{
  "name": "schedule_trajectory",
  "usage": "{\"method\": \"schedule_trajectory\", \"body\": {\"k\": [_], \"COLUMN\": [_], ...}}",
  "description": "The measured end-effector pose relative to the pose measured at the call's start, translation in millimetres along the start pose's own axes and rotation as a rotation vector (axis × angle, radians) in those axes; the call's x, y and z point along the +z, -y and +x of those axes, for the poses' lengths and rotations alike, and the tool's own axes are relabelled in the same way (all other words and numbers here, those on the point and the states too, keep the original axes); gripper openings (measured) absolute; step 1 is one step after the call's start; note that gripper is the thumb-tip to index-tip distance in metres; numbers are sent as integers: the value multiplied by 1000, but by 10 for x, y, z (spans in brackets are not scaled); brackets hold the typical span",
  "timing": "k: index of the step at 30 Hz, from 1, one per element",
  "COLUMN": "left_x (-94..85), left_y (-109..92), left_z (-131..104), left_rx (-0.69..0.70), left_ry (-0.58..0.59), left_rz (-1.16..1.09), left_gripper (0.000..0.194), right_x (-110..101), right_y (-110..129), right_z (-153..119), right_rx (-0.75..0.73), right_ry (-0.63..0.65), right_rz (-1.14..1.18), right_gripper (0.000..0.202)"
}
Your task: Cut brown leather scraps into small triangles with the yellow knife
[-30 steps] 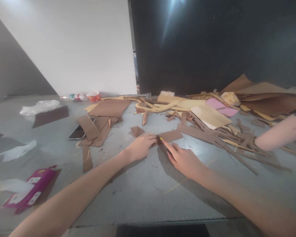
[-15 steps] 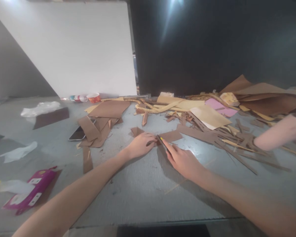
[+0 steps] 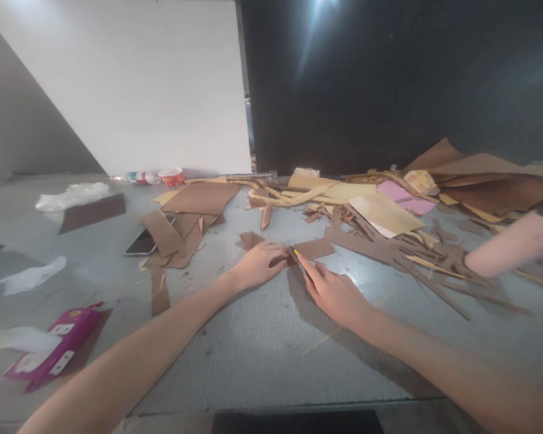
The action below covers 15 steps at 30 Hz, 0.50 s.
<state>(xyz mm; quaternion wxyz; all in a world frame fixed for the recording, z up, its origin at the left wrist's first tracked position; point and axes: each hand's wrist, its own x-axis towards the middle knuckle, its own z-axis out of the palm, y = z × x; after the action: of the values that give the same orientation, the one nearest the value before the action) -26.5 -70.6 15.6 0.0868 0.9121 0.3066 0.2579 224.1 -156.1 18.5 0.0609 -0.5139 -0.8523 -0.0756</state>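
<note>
My right hand is closed around a slim dark knife-like tool with a yellow part near its front. The tool slants toward the fingertips of my left hand. That hand rests on the table with its fingers curled, pressing at the near left end of a brown leather-like piece. The tool's tip meets or lies just over this piece; which one I cannot tell. A small brown scrap lies just beyond my left hand.
Brown offcut strips are heaped at right, near another person's arm. A phone lies partly under brown pieces at left. A magenta wipes pack is at front left. A red cup stands by the white panel.
Both hands and the tool stay almost in place. The view has shifted very slightly, moving things at left a little toward the left edge.
</note>
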Motion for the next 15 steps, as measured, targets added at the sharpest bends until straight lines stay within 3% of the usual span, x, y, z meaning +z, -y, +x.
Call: {"method": "schedule_trajectory", "body": {"k": [15], "left_x": [31], "left_y": [8], "left_z": [-9], "left_rx": [9], "left_ry": [-37], "left_rz": [20], "left_gripper": [20], "right_x": [-5], "right_y": [-12], "right_z": [17], "right_rx": [-3], "right_ry": [23], "right_rz": [92], "right_gripper": [61]}}
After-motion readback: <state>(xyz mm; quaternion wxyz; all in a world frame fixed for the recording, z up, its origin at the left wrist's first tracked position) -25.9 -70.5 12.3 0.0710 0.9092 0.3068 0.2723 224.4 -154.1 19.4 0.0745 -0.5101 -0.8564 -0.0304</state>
